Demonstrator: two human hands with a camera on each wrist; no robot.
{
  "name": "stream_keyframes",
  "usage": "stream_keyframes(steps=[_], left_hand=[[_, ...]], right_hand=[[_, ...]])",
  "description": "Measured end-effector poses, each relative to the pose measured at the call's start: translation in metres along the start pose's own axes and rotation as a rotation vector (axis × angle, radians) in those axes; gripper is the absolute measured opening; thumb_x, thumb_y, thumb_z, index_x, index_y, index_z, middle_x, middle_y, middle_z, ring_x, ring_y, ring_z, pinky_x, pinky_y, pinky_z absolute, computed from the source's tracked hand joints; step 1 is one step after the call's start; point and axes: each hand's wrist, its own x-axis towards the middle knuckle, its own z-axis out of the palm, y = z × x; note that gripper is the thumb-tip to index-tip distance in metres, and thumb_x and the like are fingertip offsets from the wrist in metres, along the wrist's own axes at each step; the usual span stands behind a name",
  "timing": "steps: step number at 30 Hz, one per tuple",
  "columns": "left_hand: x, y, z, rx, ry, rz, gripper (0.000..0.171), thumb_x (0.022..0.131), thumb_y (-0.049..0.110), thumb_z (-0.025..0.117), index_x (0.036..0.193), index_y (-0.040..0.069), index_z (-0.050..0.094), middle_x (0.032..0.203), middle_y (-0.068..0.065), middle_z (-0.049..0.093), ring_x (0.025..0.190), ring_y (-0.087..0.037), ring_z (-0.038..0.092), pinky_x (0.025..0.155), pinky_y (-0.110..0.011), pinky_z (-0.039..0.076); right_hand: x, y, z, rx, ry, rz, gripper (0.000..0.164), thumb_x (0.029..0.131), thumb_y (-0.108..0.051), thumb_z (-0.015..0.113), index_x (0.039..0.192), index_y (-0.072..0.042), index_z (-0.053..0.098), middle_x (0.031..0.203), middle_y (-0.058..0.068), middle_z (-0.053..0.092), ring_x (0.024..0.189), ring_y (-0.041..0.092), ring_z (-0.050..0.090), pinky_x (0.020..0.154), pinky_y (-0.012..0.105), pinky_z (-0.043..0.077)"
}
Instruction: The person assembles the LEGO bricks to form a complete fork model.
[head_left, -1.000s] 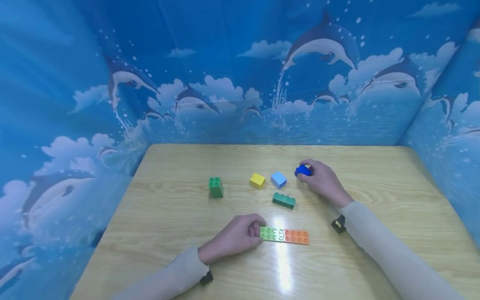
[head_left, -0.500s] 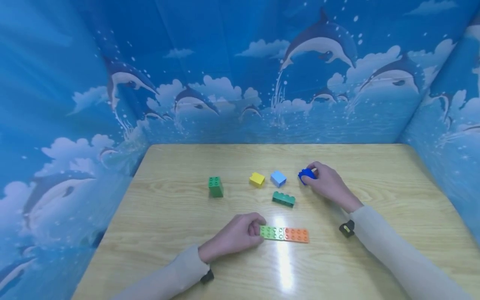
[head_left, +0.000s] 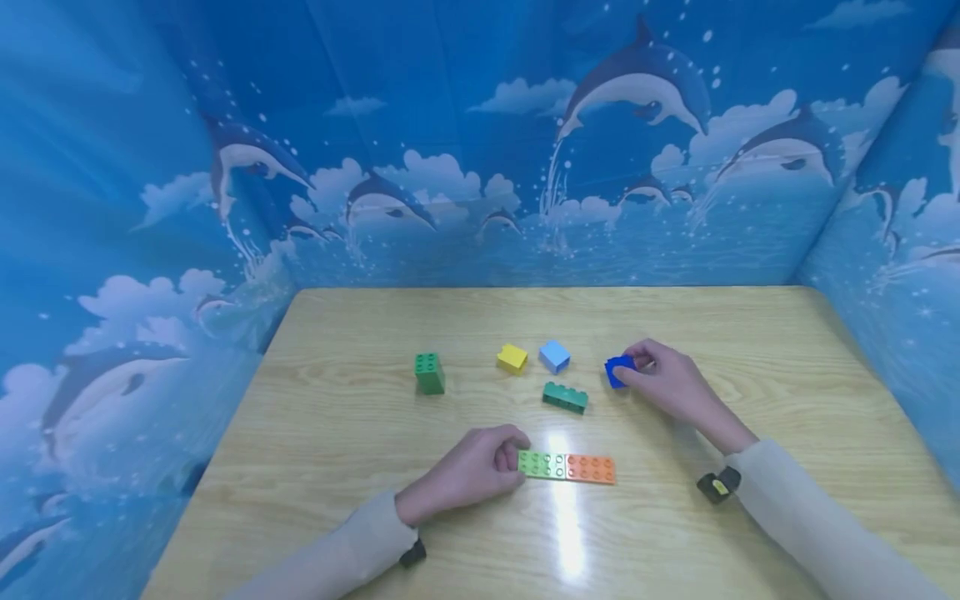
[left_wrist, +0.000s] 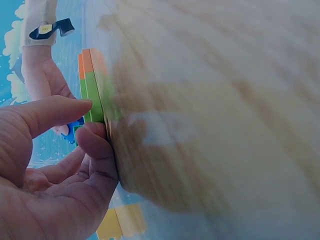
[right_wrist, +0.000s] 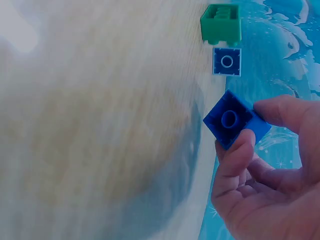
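My right hand (head_left: 671, 382) pinches a dark blue toy brick (head_left: 618, 371) between thumb and fingers. Its hollow underside with a round tube faces the camera in the right wrist view, where the dark blue brick (right_wrist: 229, 120) is tilted on a corner. My left hand (head_left: 471, 467) holds the left end of a light green brick (head_left: 542, 465), thumb on one side and curled fingers on the other. An orange brick (head_left: 591, 468) lies end to end with the light green one, studs up. In the left wrist view, the thumb presses close to the light green brick (left_wrist: 93, 97).
A tall green brick (head_left: 430, 374) stands upright at the left of the wooden table (head_left: 337, 467). A yellow brick (head_left: 512, 359) and a light blue brick (head_left: 554, 357) lie behind the hands, with a dark green brick (head_left: 566, 397) nearer. A dolphin-print curtain (head_left: 450, 167) surrounds the table.
My right hand has moved toward me and slightly right with the dark blue brick, turning it along the way. The left hand keeps its hold on the light green brick.
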Motion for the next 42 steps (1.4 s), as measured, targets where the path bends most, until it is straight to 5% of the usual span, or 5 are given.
stream_keyframes(steps=[17, 42], left_hand=[[-0.003, 0.0, -0.001, 0.017, 0.0, -0.017, 0.043, 0.091, 0.005, 0.085, 0.131, 0.003, 0.071, 0.091, 0.007, 0.065, 0.08, -0.008, 0.063, 0.075, -0.024, 0.058], [0.0, -0.002, 0.001, 0.013, 0.006, -0.002, 0.043, 0.09, 0.006, 0.086, 0.131, 0.003, 0.071, 0.092, 0.008, 0.066, 0.082, -0.008, 0.064, 0.078, -0.024, 0.058]], right_hand=[[-0.047, -0.003, 0.006, 0.121, 0.001, -0.044, 0.051, 0.105, -0.04, 0.076, 0.139, -0.004, 0.066, 0.117, 0.012, 0.074, 0.102, 0.027, 0.07, 0.076, 0.037, 0.059], [-0.104, -0.002, 0.023, 0.185, -0.05, -0.209, 0.038, 0.092, -0.01, 0.088, 0.126, -0.004, 0.072, 0.098, -0.002, 0.072, 0.089, 0.014, 0.07, 0.077, 0.029, 0.063]])
